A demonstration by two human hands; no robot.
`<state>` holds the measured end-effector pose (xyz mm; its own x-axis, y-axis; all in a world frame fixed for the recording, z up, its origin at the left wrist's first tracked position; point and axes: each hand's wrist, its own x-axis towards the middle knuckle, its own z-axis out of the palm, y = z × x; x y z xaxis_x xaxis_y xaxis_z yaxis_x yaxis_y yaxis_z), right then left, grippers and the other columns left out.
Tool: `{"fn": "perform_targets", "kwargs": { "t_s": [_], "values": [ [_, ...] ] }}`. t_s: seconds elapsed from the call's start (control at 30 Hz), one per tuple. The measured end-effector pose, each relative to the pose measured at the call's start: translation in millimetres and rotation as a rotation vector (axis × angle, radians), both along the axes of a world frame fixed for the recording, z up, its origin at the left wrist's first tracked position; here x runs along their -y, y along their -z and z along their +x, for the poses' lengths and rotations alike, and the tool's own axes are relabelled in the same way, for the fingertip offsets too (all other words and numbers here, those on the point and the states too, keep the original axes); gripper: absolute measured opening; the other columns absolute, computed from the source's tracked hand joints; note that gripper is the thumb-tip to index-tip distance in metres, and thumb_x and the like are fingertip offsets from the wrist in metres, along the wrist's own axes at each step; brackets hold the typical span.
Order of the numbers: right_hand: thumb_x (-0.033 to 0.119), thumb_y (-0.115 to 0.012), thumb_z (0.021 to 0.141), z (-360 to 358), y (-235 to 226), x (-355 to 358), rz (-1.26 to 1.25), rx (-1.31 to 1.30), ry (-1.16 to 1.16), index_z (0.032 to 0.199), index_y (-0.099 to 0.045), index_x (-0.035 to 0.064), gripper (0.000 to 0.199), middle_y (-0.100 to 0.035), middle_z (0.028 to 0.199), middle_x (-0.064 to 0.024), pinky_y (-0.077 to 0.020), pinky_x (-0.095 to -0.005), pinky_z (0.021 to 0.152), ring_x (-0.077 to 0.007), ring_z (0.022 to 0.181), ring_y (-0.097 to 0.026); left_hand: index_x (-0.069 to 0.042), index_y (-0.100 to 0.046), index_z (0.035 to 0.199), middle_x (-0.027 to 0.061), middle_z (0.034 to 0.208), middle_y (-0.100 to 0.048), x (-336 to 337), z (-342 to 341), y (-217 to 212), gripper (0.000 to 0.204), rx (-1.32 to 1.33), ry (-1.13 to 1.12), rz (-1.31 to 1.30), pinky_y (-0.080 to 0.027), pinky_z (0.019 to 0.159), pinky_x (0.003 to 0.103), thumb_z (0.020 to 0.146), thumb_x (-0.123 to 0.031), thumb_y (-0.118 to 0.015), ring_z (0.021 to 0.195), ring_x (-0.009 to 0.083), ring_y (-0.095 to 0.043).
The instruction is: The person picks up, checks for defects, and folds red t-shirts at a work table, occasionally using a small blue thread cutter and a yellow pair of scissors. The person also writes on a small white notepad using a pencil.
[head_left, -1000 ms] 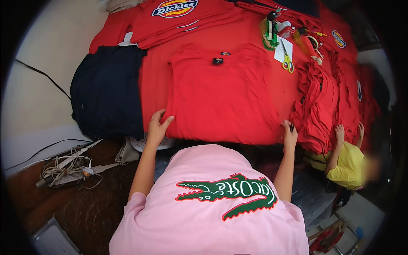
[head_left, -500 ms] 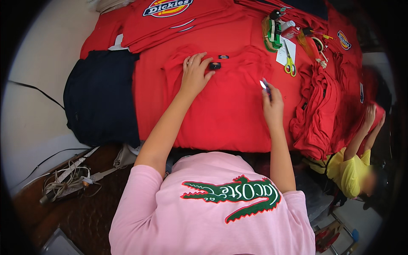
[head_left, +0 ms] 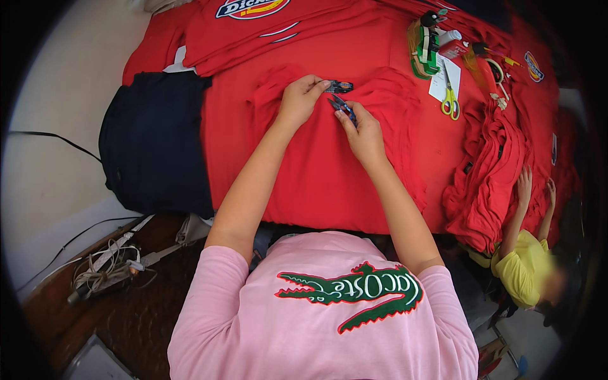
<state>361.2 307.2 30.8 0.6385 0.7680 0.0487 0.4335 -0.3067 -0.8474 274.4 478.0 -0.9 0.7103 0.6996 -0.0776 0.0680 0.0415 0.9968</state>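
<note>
A red shirt [head_left: 329,158] lies spread on the table before me, its neckline toward the far side. My left hand [head_left: 303,99] pinches the dark label [head_left: 339,87] at the neckline between thumb and fingertips. Just right of it, my right hand [head_left: 366,132] grips small dark thread snips [head_left: 342,109]. Their blades point up and left, close below the label; whether they touch it I cannot tell.
Navy garments [head_left: 155,142] lie folded at the left, with stacked red shirts [head_left: 253,38] behind. At the right are a green tape dispenser [head_left: 421,50], yellow-handled scissors [head_left: 449,101] and bunched red garments [head_left: 484,171]. A co-worker in a yellow shirt [head_left: 524,269] handles red cloth at far right.
My right hand has brought the snips left to the neckline. My left hand has shifted from lying on the cloth to pinching the label. The co-worker's hands have moved left.
</note>
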Motion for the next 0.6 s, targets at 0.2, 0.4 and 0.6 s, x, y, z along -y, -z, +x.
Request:
{"fn": "perform_targets", "kwargs": {
  "t_s": [0.2,0.4,0.6],
  "values": [
    [0.024,-0.071,0.101,1.7,7.0,-3.1,0.024,0.069,0.002,0.119,-0.068,-0.0008,0.031,-0.072,0.100,-0.0204,-0.0542,-0.0409,0.078,-0.0338,0.087,-0.068,0.003,-0.071,0.103,0.0041,0.095,-0.075,-7.3,-4.1,8.5,0.020,-0.058,0.046,-0.031,-0.050,0.084,0.023,0.105,-0.016,-0.066,0.091,0.0057,-0.065],
    [0.028,-0.068,0.103,11.5,20.1,6.8,0.075,0.054,0.059,0.124,-0.066,-0.0002,0.035,-0.073,0.108,-0.0226,-0.0558,-0.0422,0.085,-0.0380,0.097,-0.072,0.002,-0.071,0.110,0.0064,0.101,-0.076,-11.2,-8.2,-4.1,0.020,-0.145,0.039,0.120,-0.052,0.086,0.025,0.106,-0.016,-0.066,0.095,0.0099,-0.067],
    [0.023,-0.056,0.111,73.9,23.0,89.2,0.222,-0.150,0.419,0.126,-0.062,0.0003,0.028,-0.067,0.091,-0.0027,-0.0513,-0.0273,0.070,-0.0099,0.077,-0.060,0.003,-0.069,0.120,0.0125,0.113,-0.076,-91.2,-93.5,-45.4,0.022,0.117,-0.420,0.327,-0.055,0.099,0.031,0.107,-0.013,-0.063,0.107,0.0181,-0.072]
  ]
}}
